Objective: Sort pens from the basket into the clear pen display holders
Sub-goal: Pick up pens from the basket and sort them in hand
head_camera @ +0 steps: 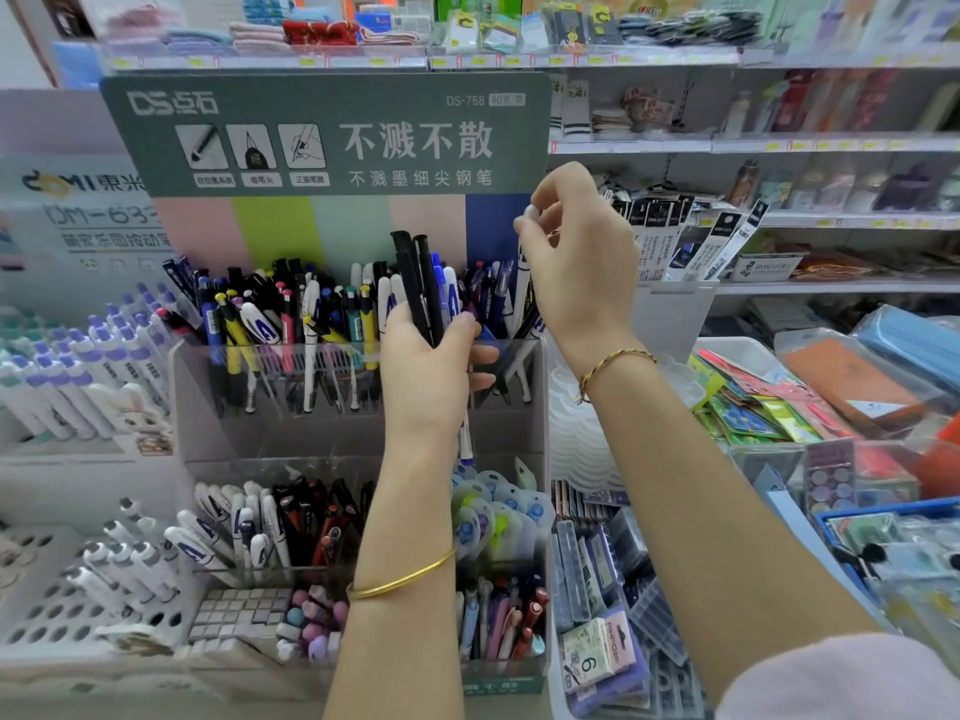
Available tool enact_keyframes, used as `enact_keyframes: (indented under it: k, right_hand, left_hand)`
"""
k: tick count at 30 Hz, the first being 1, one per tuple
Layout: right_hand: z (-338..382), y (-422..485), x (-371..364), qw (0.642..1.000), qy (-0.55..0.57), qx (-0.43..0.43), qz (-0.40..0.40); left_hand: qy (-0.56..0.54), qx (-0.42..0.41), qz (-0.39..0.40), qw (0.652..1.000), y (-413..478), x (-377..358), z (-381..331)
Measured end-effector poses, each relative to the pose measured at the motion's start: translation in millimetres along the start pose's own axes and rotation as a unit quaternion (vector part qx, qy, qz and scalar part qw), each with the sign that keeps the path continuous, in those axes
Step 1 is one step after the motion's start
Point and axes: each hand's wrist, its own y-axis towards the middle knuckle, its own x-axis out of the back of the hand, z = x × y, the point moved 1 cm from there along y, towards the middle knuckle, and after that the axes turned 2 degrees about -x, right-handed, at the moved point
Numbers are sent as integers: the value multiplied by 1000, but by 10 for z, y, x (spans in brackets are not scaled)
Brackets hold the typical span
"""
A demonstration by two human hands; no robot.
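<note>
As a person stands at a shop's stationery rack, the left hand (431, 366) grips a bundle of pens (421, 283), black and blue, upright before the top tier of the clear display holder (291, 433); the right hand (582, 262) pinches the cap end of a white pen (522, 288), its lower end down among those crowding the tier's right side; such pens look light, stiff and smooth-barrelled, likely to slide within a loose bundle; each is probably best taken singly, high on the barrel, and lowered tip first; clips may snag neighbours.
</note>
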Motion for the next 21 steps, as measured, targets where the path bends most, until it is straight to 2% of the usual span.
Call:
enact_keyframes:
  k: [7, 11, 16, 21]
  right_hand:
    - [-27, -35, -44, 998, 28, 4, -57]
    - [14, 7, 0, 1000, -2, -18, -7]
    - [-51, -3, -15, 985, -119, -63, 104]
    - [-88, -133, -21, 983, -157, -48, 79]
  left_hand:
    - [-7, -1, -5, 1000, 7, -4, 13]
    - [-14, -3, -18, 1000, 0, -26, 23]
    - [-19, -2, -31, 999, -24, -51, 49]
    - [-14, -3, -32, 999, -40, -57, 60]
